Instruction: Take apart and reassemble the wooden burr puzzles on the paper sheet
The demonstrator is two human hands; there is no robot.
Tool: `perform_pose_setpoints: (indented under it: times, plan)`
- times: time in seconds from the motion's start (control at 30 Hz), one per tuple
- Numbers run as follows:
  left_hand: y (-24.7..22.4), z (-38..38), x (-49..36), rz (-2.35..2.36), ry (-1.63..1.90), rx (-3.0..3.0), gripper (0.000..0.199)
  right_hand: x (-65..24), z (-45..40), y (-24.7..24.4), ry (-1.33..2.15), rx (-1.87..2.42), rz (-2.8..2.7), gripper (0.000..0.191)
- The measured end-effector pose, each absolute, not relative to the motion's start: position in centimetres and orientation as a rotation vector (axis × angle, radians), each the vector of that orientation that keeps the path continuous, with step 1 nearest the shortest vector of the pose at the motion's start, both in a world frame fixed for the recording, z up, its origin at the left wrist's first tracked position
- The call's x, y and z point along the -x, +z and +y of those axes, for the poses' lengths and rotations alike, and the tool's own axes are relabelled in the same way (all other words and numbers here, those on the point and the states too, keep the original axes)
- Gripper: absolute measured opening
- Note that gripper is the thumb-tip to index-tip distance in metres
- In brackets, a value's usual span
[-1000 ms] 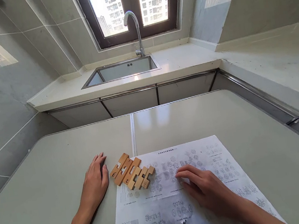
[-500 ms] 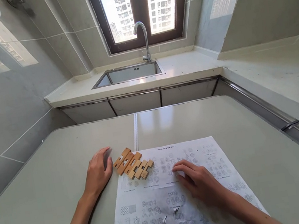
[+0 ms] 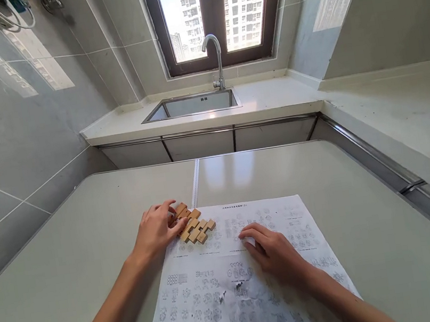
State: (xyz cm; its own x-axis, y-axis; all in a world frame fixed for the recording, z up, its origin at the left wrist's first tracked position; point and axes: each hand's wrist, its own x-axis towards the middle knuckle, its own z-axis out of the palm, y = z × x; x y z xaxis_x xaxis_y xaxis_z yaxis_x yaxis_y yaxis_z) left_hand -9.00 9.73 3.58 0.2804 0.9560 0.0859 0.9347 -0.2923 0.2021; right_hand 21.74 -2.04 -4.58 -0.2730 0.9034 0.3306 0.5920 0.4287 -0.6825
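Several notched wooden puzzle pieces (image 3: 196,228) lie side by side in a flat cluster on the upper left corner of a printed paper sheet (image 3: 213,255). Over the left end of that cluster is my left hand (image 3: 155,228), its thumb and forefinger spread apart. The thumb tip appears to touch the pieces, and some of them are hidden under the fingers. My right hand (image 3: 271,249) rests on the sheet, right of the pieces, with loosely bent fingers and nothing seen in them. Small drawings and lines of text cover the paper.
The sheet lies on a pale table (image 3: 74,273) with a seam strip running away from me. Beyond it, a counter (image 3: 265,94) holds a sink (image 3: 190,105) and a tap (image 3: 219,61) below a window. Another counter runs along the right.
My left hand has moved right from beside the wooden pieces onto their left end. The right hand stays on the paper, and the whole view has shifted slightly.
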Motion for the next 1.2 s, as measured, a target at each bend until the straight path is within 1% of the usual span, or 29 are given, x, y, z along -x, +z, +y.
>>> perform_pose_setpoints:
  times: [0.27,0.47,0.63,0.77,1.0,1.2]
  plan:
    - [4.1,9.6,7.3,1.906,0.056,-2.416,0.056,-21.9,-2.1,-4.7,0.58,1.247,-1.958,0.018]
    - [4.5,10.6,6.5,1.955,-0.149,-2.426,0.06,-22.0,-2.0,-4.7,0.595,1.233,-1.956,0.019]
    - [5.3,11.3,5.7,1.962,-0.313,-2.423,0.053,-22.0,-2.1,-4.6,0.571,1.233,-1.969,0.019]
    - [5.4,11.8,5.7,1.971,-0.338,-2.396,0.053,-22.0,-2.1,-4.7,0.567,1.234,-1.961,0.018]
    - [4.8,11.5,7.3,2.001,-0.238,-2.34,0.067,-21.7,-2.2,-4.8,0.547,1.235,-1.975,0.019]
    - [5.4,9.8,8.5,2.035,-0.198,-2.294,0.062,-21.6,-2.2,-4.9,0.579,1.245,-1.978,0.019]
